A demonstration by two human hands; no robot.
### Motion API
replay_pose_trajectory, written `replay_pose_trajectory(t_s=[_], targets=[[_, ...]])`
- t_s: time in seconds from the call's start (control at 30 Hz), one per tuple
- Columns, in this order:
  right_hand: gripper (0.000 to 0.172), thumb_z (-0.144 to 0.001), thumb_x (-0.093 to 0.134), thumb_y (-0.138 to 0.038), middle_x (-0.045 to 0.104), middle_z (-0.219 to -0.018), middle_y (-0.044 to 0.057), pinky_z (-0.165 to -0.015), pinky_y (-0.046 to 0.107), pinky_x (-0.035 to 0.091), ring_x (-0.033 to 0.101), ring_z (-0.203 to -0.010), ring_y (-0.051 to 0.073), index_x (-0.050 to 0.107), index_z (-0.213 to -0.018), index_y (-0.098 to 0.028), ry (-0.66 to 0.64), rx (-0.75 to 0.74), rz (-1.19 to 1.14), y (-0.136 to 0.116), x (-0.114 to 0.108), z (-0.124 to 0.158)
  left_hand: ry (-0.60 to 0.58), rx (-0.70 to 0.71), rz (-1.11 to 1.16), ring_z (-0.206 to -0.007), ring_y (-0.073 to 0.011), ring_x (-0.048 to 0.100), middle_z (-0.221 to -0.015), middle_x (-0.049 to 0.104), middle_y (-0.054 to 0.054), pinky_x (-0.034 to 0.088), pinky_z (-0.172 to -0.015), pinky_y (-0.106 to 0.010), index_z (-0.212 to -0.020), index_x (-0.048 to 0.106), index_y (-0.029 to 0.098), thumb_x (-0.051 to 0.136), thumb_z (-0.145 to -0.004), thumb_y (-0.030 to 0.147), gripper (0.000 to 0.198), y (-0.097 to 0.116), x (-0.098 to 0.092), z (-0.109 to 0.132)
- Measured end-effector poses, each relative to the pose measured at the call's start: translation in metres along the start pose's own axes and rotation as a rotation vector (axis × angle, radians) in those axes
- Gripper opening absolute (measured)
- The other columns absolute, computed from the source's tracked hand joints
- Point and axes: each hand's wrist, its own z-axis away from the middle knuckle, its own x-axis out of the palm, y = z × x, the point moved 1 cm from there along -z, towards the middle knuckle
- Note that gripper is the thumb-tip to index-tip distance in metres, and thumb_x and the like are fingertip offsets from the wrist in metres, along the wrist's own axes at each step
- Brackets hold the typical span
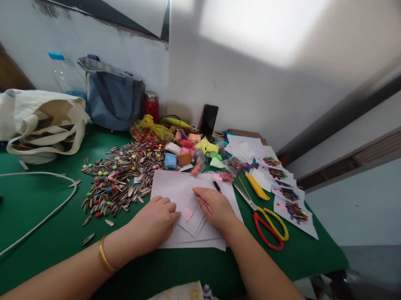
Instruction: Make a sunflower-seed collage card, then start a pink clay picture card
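Note:
My left hand (155, 222) rests with curled fingers on the left part of a stack of white paper sheets (177, 189), pressing it onto the green table (40, 212). My right hand (214, 206) is closed round a thin pink pencil (206, 206), its tip on the paper beside a small pink shape (188, 214). A black marker (217, 186) lies just beyond the right hand.
A heap of sunflower seeds with coloured beads (119, 176) lies left of the paper. Behind are clay blocks (183, 151), a yellow bag (150, 129), a phone (208, 119), a blue bag (112, 97) and a cream tote (35, 122). Scissors (267, 219), a yellow knife (256, 186) and decorated sheets (288, 194) lie right. A white cable (29, 230) crosses the left.

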Motion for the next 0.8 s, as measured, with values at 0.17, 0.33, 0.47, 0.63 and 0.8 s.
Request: replay_pose_trajectory(t_s=[0.17,0.33,0.47,0.63,0.8], targets=[[0.034,-0.098,0.045,-0.029,0.067,-0.126,0.005,-0.103,0.039,0.048,0.061,-0.117,0.02,0.061,-0.128,-0.024,-0.025,-0.037,-0.163,-0.001,0.006,-0.009,-0.002,0.128,0.058,-0.082,-0.0233,0.052,-0.082,0.06,-0.004,0.039,-0.08,-0.04,-0.091,0.065,0.022,0.056,-0.086,0.017,0.011,0.012,0.003,0.001],[0.034,-0.099,0.045,-0.036,0.071,-0.117,0.005,-0.1,0.039,0.049,0.064,-0.112,0.02,0.062,-0.126,-0.024,-0.119,-0.007,-0.395,-0.003,0.011,-0.021,0.038,0.232,0.111,-0.082,-0.0216,0.053,-0.082,0.06,-0.004,0.037,-0.098,-0.042,-0.099,0.065,0.021,0.058,-0.083,0.017,0.018,0.017,0.011,0.001],[0.034,-0.1,0.044,-0.037,0.071,-0.112,0.004,-0.097,0.038,0.05,0.065,-0.107,0.02,0.061,-0.127,-0.024,-0.05,0.041,-0.486,0.002,0.009,-0.02,0.037,0.252,0.129,-0.08,-0.021,0.053,-0.08,0.059,-0.004,0.041,-0.094,-0.039,-0.099,0.066,0.019,0.056,-0.084,0.014,0.019,0.017,0.01,0.002],[0.031,-0.101,0.043,-0.033,0.07,-0.109,0.005,-0.093,0.038,0.049,0.063,-0.103,0.02,0.061,-0.125,-0.025,0.12,0.044,-0.331,0.006,-0.002,-0.012,0.051,0.227,0.1,-0.081,-0.0213,0.053,-0.081,0.059,-0.005,0.042,-0.091,-0.039,-0.104,0.065,0.019,0.055,-0.086,0.014,0.021,0.015,0.012,0.002],[0.03,-0.093,0.05,-0.018,0.067,-0.105,0.009,-0.089,0.042,0.046,0.058,-0.1,0.025,0.065,-0.12,-0.024,0.037,-0.069,0.097,0.004,-0.009,-0.006,0.094,0.124,0.009,-0.081,-0.0226,0.052,-0.082,0.06,-0.006,0.041,-0.087,-0.041,-0.114,0.062,0.019,0.052,-0.09,0.015,0.027,0.007,0.021,-0.001]])
